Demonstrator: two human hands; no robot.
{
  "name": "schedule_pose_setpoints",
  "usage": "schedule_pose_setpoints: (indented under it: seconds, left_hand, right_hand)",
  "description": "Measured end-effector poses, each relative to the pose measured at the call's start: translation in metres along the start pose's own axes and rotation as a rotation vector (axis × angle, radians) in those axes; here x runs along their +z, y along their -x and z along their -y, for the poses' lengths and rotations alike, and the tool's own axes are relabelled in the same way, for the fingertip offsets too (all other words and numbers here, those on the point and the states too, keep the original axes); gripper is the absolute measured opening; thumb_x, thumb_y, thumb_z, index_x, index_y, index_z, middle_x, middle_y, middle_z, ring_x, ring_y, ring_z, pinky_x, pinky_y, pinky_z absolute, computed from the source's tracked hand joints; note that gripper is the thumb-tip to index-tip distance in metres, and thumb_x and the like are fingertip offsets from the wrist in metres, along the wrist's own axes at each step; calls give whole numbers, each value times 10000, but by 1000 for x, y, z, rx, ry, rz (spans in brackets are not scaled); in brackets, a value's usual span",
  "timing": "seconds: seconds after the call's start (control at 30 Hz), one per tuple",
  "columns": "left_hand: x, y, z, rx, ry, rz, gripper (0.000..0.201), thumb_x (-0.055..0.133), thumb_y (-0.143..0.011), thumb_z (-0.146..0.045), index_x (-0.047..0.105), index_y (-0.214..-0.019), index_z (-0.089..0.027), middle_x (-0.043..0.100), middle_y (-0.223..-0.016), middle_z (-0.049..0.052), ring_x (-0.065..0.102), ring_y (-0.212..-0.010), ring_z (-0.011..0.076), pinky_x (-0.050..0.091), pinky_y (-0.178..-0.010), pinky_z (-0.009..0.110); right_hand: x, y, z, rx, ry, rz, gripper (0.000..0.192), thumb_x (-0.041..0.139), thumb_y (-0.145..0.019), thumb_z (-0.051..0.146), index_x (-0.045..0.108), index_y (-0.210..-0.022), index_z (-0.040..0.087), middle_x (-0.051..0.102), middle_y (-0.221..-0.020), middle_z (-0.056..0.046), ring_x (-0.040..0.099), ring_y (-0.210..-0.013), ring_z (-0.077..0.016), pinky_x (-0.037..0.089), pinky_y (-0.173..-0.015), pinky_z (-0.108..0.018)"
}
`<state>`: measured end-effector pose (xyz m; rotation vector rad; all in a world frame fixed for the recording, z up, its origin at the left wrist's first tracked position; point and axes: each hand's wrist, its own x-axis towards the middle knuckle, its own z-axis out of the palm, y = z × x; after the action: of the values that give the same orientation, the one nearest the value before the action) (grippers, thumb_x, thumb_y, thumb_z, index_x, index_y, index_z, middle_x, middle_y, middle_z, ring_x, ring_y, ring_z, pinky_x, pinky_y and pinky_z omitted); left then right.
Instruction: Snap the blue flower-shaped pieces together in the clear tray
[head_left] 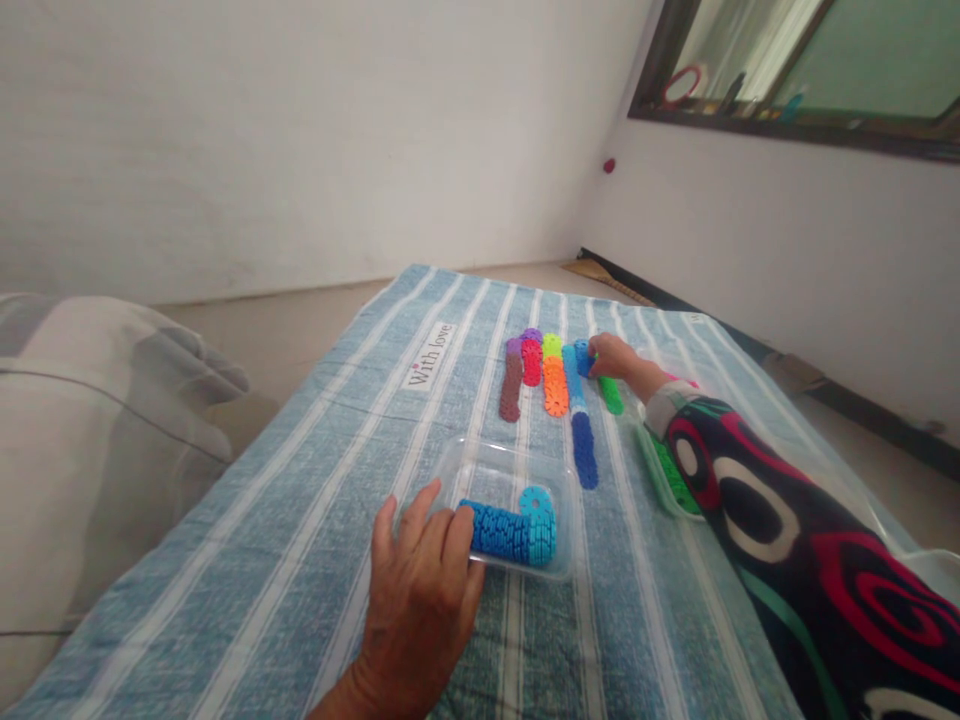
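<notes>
My left hand [427, 585] is at the near left corner of a clear plastic container [495, 455], its thumb side against the wall. Two of its fingers are bent over the rim and two are spread. The fingertips meet the left end of a row of blue notched plastic discs [499, 532] in the container. At the row's right end are light blue discs [535, 503], one lying face up. Farther off, my right hand [611, 355] has its fingers closed at a short stack of blue discs [582, 357], beside green discs [611, 395]; its fingertips are partly hidden.
Rows of brown [511, 388], red [532, 362], orange [555, 387] and dark blue discs [584, 450] lie on the striped cloth [300, 520]. Under my right arm is a container of green discs [667, 465]. A cloth-covered piece [97, 450] stands at left.
</notes>
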<state>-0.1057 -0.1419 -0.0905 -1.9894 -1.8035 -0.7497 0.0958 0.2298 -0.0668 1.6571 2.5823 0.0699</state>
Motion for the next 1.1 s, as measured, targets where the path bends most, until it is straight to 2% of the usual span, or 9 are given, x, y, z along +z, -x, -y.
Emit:
schedule_pose_setpoints:
  seconds: [0.3,0.5,0.63,0.7,0.8,0.93,1.1]
  left_hand:
    - [1,0,0,9,0,-13,189,523,-849,-139,611,-1013,-111,708,-892,107,599,-1120,394,383,-982,632]
    - [2,1,0,3,-2,-16,179,539,-846,-155,617,-1001,-112,702,-888,106,600,-1115,393,382,-984,634]
    - [1,1,-2,-8,2,-8,170,555,-836,-153,622,-986,-109,699,-892,106,595,-1125,391,371,-999,630]
    - [0,1,-3,-9,0,-2,172,552,-836,-151,624,-986,-106,699,-896,109,595,-1124,388,362,-1007,630]
    - [-1,1,-3,-7,-4,10,188,542,-841,-157,627,-998,-98,698,-899,114,590,-1131,390,354,-1010,633]
    - [-1,1,-3,-5,-11,20,194,534,-851,-175,634,-993,-90,696,-907,123,586,-1133,391,352,-1010,633]
    - [0,1,-4,-11,-33,15,206,522,-854,-174,644,-995,-85,700,-946,138,587,-1118,387,354,-1012,634]
  right_hand:
    - [-2,12,0,-29,6,15,182,737,-701,190,754,-879,153,721,-890,-69,645,-825,-199,426,-653,-239]
    - [-28,26,7,-90,-35,-33,175,730,-703,192,739,-874,156,698,-881,-54,612,-839,-188,408,-678,-240]
    - [-54,54,46,-283,-133,-24,94,728,-730,228,691,-801,179,660,-824,-2,571,-765,-127,388,-671,-219]
    - [-64,75,76,-538,-304,37,71,707,-741,202,643,-733,172,596,-697,23,525,-670,-109,364,-624,-225]
    - [-74,105,124,-817,-483,179,85,697,-748,153,613,-745,167,557,-684,47,496,-640,-85,350,-616,-215]
    - [-72,124,172,-957,-448,206,142,699,-754,123,568,-718,162,522,-681,49,455,-633,-82,323,-611,-218]
    - [-57,127,196,-1042,-310,192,63,663,-791,133,609,-774,160,584,-736,13,473,-675,-109,335,-638,-235]
